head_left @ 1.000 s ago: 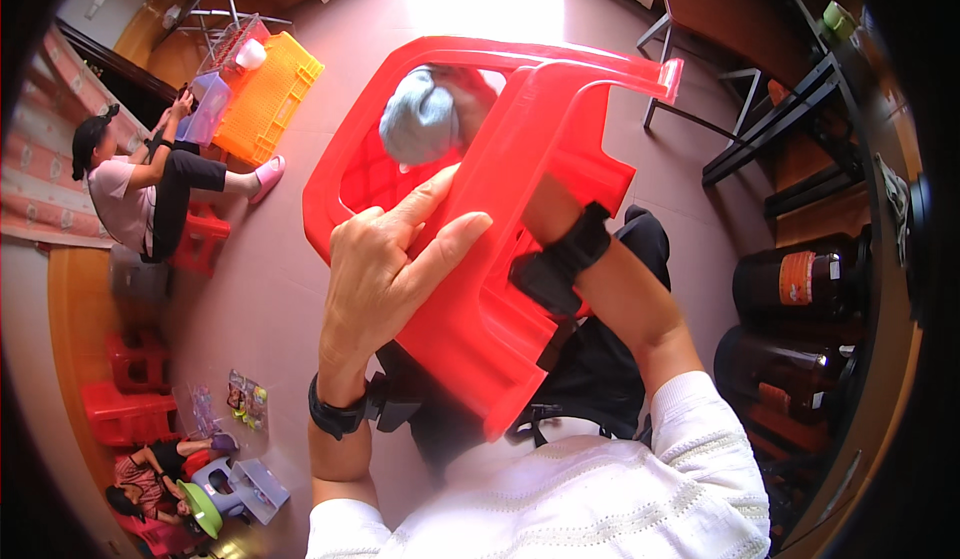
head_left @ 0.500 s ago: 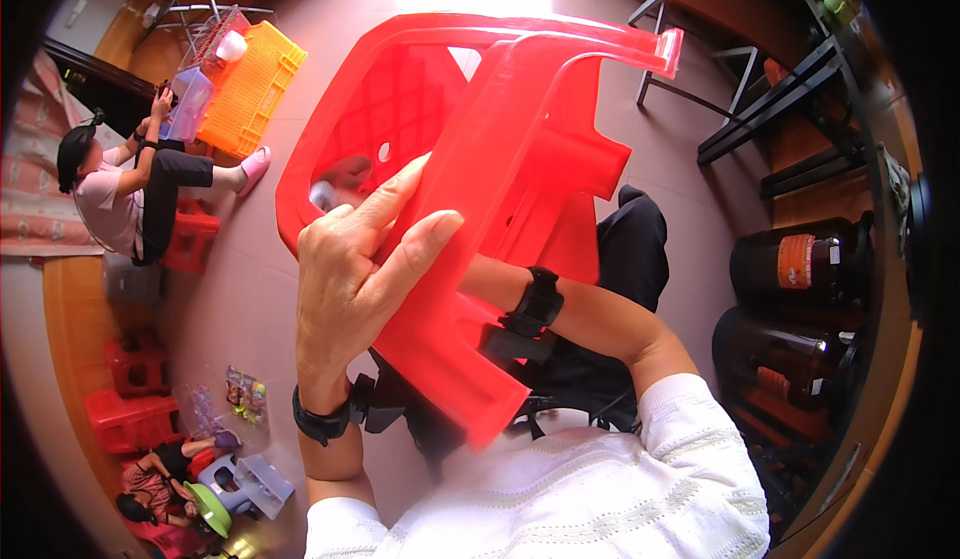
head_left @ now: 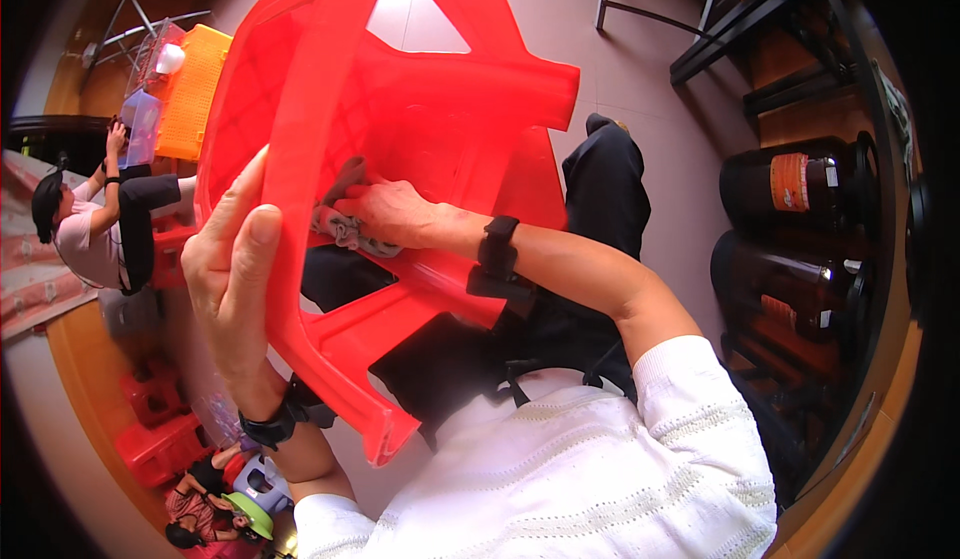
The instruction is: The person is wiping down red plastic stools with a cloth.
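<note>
One red plastic stool (head_left: 435,109) is held tilted above the lap, its hollow underside turned into view. Its left side is gripped by the left hand (head_left: 228,269), with only thumb and forefinger fully seen. Within the hollow, a bunched greyish cloth (head_left: 345,231) is clasped in the right hand (head_left: 395,214) and partly hidden by its fingers.

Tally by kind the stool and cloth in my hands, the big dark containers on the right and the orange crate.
Red stool: 1
Cloth: 1
Dark containers: 2
Orange crate: 1
Total: 5
</note>
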